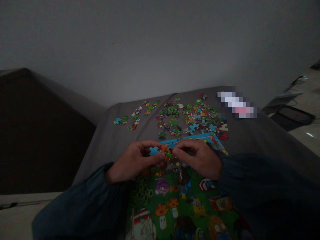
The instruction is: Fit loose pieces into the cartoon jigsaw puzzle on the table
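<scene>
My left hand (136, 159) is closed on jigsaw puzzle pieces (155, 151), with blue, orange and green parts showing between thumb and fingers. Close by on the right, my right hand (198, 156) pinches at the red and green edge (170, 152) of these pieces; I cannot tell whether it holds a separate one. Both hands are above the upper part of a printed picture sheet (180, 196) with cartoon mushrooms and other characters on green. The blue border (200, 136) of the picture shows just beyond my fingers.
Many loose puzzle pieces (193, 115) lie spread on the grey cloth-covered surface (107, 143), with a smaller group (133, 118) to the left. A blurred-out object (236, 104) lies at the far right. A pale wall (150, 50) rises behind.
</scene>
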Demonstrator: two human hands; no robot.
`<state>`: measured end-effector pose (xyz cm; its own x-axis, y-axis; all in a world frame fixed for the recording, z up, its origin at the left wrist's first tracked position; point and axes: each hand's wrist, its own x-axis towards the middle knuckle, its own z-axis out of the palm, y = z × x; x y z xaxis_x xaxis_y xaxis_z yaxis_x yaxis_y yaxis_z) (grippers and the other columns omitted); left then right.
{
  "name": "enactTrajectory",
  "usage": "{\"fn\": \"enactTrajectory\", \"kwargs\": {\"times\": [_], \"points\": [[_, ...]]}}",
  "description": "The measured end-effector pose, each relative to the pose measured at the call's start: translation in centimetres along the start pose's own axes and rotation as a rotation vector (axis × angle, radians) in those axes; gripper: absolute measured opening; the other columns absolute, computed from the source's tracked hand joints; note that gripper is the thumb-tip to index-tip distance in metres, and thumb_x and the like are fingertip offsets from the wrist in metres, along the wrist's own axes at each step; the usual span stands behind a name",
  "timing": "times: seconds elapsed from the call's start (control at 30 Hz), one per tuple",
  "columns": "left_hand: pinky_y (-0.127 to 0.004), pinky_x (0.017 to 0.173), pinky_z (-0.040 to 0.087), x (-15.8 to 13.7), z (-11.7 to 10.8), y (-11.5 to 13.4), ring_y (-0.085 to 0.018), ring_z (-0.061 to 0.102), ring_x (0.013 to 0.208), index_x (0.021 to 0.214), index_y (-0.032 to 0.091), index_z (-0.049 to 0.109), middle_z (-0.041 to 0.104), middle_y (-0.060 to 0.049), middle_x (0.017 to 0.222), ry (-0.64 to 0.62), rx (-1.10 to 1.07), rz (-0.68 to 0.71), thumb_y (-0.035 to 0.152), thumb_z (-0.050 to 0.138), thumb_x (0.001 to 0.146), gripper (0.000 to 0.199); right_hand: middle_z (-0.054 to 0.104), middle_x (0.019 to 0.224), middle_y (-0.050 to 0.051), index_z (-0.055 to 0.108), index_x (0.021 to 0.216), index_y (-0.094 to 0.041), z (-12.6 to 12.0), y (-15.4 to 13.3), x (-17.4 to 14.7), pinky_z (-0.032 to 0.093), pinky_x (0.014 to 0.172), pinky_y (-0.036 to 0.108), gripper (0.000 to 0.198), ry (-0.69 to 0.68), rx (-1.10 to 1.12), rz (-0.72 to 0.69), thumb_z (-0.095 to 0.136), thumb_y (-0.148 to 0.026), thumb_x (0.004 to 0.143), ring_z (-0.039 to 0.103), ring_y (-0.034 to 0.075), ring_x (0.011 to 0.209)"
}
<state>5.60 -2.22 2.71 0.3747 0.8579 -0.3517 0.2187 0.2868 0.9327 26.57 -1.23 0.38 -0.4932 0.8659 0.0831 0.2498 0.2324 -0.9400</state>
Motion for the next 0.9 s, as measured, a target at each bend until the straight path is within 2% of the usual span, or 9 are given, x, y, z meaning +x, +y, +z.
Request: {"fn": "enactTrajectory", "kwargs": {"times": [0.13,0.23,0.3,0.47,0.63,0.77,0.9], "points": [[-0.023,0.06,0.053,0.1,-1.3,0.0,-0.014,0.066,0.064,0.095,0.017,0.069,0.073,-0.003,0.074,-0.018,0.048,0.005,0.033,0.071,0.075,0.026,0.057,0.07,0.001,0.06,0.074,-0.017,-0.5,-0.5,-0.1,0.039,0.059,0.026,0.023,-0.047,-0.093,-0.072,0.049,-0.03,0.089,0.051,0.012,0.064],[-0.025,0.062,0.054,0.4,-2.3,-0.5,-0.015,0.067,0.066,0.097,0.016,0.068,0.073,-0.004,0.078,0.044,0.027,0.03,0.036,0.071,0.074,0.03,0.057,0.071,0.001,0.061,0.075,-0.017,-1.1,-1.3,0.0,0.039,0.06,0.025,0.023,-0.145,-0.233,-0.154,0.048,-0.029,0.09,0.051,0.012,0.064],[-0.026,0.062,0.054,0.6,-2.8,-1.0,-0.014,0.067,0.066,0.099,0.017,0.067,0.073,-0.004,0.082,0.015,0.052,0.023,0.038,0.071,0.074,0.033,0.057,0.069,0.0,0.062,0.074,-0.018,-1.2,-2.0,0.2,0.037,0.059,0.024,0.023,-0.23,-0.322,-0.178,0.049,-0.029,0.09,0.05,0.011,0.063],[-0.029,0.065,0.054,1.0,-3.3,-2.0,-0.017,0.068,0.069,0.102,0.017,0.065,0.073,-0.004,0.08,-0.074,0.089,0.036,0.041,0.067,0.077,0.035,0.055,0.06,-0.003,0.063,0.07,-0.017,0.8,-3.3,1.0,0.031,0.053,0.023,0.022,-0.332,-0.414,-0.086,0.055,-0.029,0.087,0.047,0.009,0.056],[-0.023,0.058,0.051,1.3,-3.5,-2.4,-0.014,0.066,0.063,0.094,0.016,0.067,0.073,-0.003,0.073,-0.053,0.042,0.053,0.037,0.067,0.076,0.028,0.06,0.071,-0.001,0.062,0.074,-0.017,3.4,-2.4,1.2,0.034,0.06,0.025,0.018,-0.256,-0.492,-0.028,0.057,-0.029,0.087,0.05,0.011,0.065],[-0.024,0.057,0.05,1.4,-3.5,-2.6,-0.015,0.067,0.062,0.09,0.016,0.067,0.072,-0.002,0.069,-0.051,0.015,0.036,0.035,0.068,0.073,0.025,0.059,0.075,0.001,0.059,0.077,-0.018,4.2,-1.3,1.1,0.036,0.07,0.029,0.017,-0.22,-0.621,-0.094,0.055,-0.03,0.089,0.05,0.015,0.077],[-0.022,0.054,0.049,1.3,-3.5,-2.6,-0.014,0.066,0.06,0.089,0.016,0.068,0.071,-0.001,0.066,-0.051,0.033,0.05,0.033,0.068,0.073,0.024,0.058,0.076,0.002,0.057,0.078,-0.018,4.1,-0.8,1.1,0.036,0.072,0.03,0.017,-0.236,-0.689,-0.17,0.054,-0.03,0.09,0.048,0.016,0.078]]}}
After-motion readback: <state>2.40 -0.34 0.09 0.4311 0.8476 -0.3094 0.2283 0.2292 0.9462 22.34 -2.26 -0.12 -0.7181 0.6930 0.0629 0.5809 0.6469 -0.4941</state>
